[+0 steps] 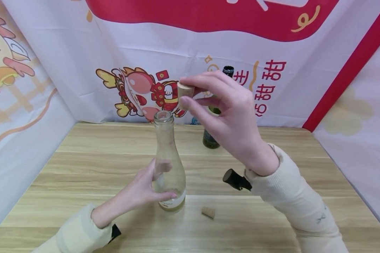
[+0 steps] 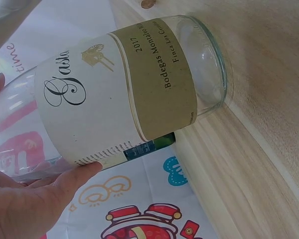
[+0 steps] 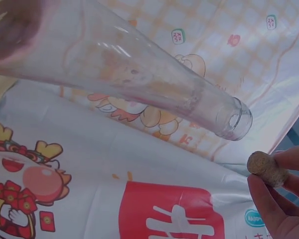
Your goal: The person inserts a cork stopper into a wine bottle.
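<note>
A clear glass wine bottle [image 1: 169, 154] stands upright on the table, its mouth uncovered. My left hand [image 1: 145, 189] grips its lower body, thumb across the front; the left wrist view shows its white and gold label [image 2: 114, 84]. Above and to the right of the mouth, my right hand [image 1: 226, 105] pinches a cork [image 1: 185, 90] between thumb and fingers. In the right wrist view the cork [image 3: 266, 169] is apart from the bottle's rim [image 3: 239, 119]. A second cork [image 1: 208, 212] lies on the table, right of the bottle's base.
Behind my right hand stands a dark green bottle [image 1: 211, 138], partly hidden by it. The wooden table [image 1: 114, 151] meets printed cloth walls [image 1: 139, 52] at the back and sides. Black camera mounts [image 1: 235, 179] stick out at my wrists.
</note>
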A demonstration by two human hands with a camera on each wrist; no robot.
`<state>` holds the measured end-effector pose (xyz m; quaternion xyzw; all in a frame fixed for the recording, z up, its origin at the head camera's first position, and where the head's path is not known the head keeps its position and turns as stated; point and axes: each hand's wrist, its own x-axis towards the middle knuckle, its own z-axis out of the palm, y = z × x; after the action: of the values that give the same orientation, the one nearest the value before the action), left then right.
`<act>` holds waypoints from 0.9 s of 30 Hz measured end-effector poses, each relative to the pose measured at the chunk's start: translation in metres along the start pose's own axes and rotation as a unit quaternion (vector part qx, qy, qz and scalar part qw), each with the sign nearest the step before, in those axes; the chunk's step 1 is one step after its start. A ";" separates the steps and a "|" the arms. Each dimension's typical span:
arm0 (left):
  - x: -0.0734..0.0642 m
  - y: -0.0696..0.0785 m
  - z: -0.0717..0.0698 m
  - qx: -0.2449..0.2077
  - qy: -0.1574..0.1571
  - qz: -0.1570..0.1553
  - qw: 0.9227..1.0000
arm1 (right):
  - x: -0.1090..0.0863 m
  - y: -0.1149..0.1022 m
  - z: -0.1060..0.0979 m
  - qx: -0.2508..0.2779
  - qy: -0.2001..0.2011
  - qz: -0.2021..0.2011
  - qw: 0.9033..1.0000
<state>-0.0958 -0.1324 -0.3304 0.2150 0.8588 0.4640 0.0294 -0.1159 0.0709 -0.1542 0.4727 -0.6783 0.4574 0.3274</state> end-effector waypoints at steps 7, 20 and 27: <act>-0.001 -0.004 0.000 0.003 0.008 0.021 1.000 | 0.001 0.010 0.010 0.024 -0.008 -0.037 0.999; -0.001 -0.004 0.000 0.015 0.010 0.030 0.999 | 0.003 0.000 0.023 0.026 -0.022 -0.050 0.998; -0.001 -0.005 -0.001 0.012 0.007 0.027 1.000 | 0.003 -0.009 0.023 0.006 -0.031 -0.031 0.999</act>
<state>-0.0973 -0.1356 -0.3342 0.2348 0.8584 0.4559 0.0081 -0.1089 0.0470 -0.1569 0.5093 -0.6707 0.4362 0.3171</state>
